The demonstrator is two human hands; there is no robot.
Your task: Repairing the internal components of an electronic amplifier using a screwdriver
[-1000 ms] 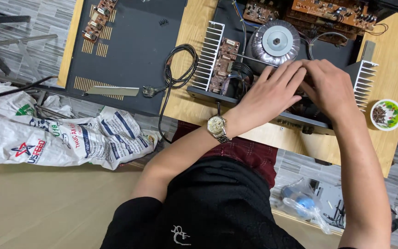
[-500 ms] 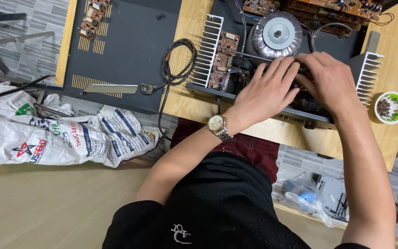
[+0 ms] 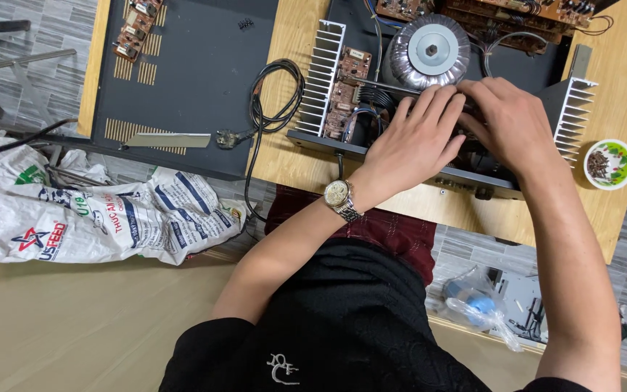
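An opened black amplifier chassis (image 3: 328, 142) lies on a wooden table (image 3: 295, 168). Inside it are a round grey transformer (image 3: 429, 47), a brown circuit board (image 3: 346, 91) and finned heat sinks on the left (image 3: 324, 72) and right (image 3: 571, 109). My left hand (image 3: 415, 138), with a wristwatch (image 3: 341, 196) on the wrist, lies fingers outstretched just below the transformer. My right hand (image 3: 506, 120) meets it from the right, fingers curled down into the chassis. What the fingers touch is hidden.
A coiled black power cable (image 3: 273, 94) lies left of the chassis. A dark cover panel (image 3: 197, 80) rests further left. A small bowl of screws (image 3: 609, 163) stands at the right. A printed woven sack (image 3: 96, 218) and a plastic bag (image 3: 473, 305) lie on the floor.
Both hands stay over the same spot in the chassis, with small finger movements. The view has shifted slightly.
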